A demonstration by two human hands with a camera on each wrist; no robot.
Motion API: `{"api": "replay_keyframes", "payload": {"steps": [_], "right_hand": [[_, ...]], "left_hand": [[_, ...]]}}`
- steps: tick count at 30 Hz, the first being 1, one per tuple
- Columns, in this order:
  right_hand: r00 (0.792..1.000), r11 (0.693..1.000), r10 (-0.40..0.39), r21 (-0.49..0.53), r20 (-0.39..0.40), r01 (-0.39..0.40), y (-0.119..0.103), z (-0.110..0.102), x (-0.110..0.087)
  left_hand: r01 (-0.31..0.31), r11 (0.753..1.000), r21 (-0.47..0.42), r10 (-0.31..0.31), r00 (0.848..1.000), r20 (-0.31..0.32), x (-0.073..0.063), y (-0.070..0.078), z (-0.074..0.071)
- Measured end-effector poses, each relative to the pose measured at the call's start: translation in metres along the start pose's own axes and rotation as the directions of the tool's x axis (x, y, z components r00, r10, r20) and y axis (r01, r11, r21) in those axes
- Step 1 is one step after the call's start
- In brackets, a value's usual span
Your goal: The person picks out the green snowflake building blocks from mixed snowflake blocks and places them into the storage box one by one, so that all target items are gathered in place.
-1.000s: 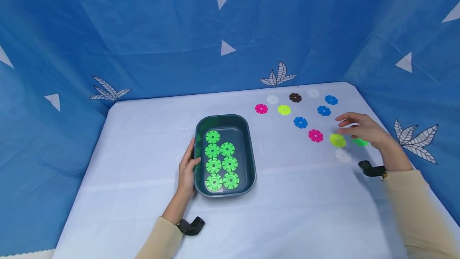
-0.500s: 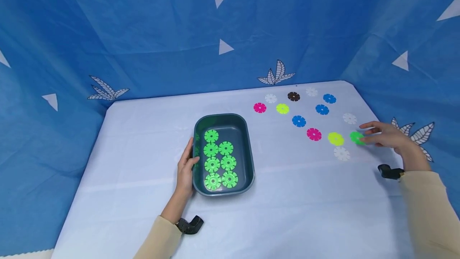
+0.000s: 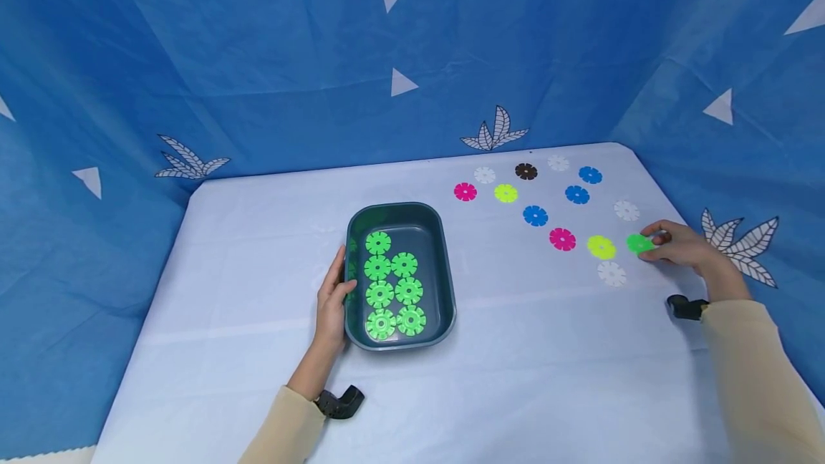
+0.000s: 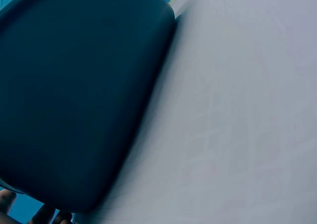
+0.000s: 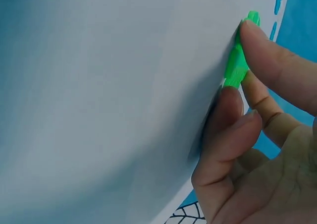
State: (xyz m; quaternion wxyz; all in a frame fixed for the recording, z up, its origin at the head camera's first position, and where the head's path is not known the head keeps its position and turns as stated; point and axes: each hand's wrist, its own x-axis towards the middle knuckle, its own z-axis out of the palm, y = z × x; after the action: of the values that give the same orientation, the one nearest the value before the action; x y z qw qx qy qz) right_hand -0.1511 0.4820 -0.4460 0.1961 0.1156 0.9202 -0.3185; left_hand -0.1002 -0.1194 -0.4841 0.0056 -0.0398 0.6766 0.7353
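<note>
In the head view my left hand (image 3: 331, 312) grips the left side of a dark green plastic tray (image 3: 439, 274), thumb over its rim. Several bright green notched discs (image 3: 380, 294) lie flat inside it, in two columns. The tray's outer side (image 4: 74, 95) fills much of the left wrist view, with fingertips (image 4: 43, 214) at its lower edge. At the right of the table, my right hand (image 3: 684, 245) pinches another green notched disc (image 3: 638, 243) by its edges. Up close in the right wrist view, thumb and fingers meet this disc (image 5: 237, 60) low over the white cloth.
Around the right hand lie loose discs: yellow (image 3: 602, 247), white (image 3: 611, 273), pink (image 3: 563, 239) and blue (image 3: 535, 215). Farther back are more, including a brown disc (image 3: 526, 171). A blue patterned curtain (image 3: 290, 56) rises behind the white-covered table (image 3: 515, 378).
My right hand moved right and down to the green disc, and its fingers closed on the edges. A white disc it had covered now shows. The left hand stays on the tray.
</note>
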Motion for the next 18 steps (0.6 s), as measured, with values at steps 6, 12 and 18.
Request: {"api": "replay_keyframes", "payload": {"steps": [6, 12, 18], "right_hand": [[1.000, 1.000, -0.001, -0.008, -0.024, 0.001, -0.001, -0.001, 0.000], [1.000, 1.000, -0.015, 0.012, -0.017, 0.016, -0.002, -0.004, -0.004], [1.000, 0.999, 0.000, 0.055, 0.004, 0.000, -0.010, -0.010, -0.006]], "left_hand": [[0.023, 1.000, 0.001, -0.023, 1.000, 0.004, 0.001, 0.000, 0.000], [0.015, 1.000, -0.009, -0.015, 1.000, 0.003, 0.000, 0.001, 0.001], [0.018, 1.000, -0.008, -0.018, 1.000, 0.005, 0.000, 0.001, 0.000]]}}
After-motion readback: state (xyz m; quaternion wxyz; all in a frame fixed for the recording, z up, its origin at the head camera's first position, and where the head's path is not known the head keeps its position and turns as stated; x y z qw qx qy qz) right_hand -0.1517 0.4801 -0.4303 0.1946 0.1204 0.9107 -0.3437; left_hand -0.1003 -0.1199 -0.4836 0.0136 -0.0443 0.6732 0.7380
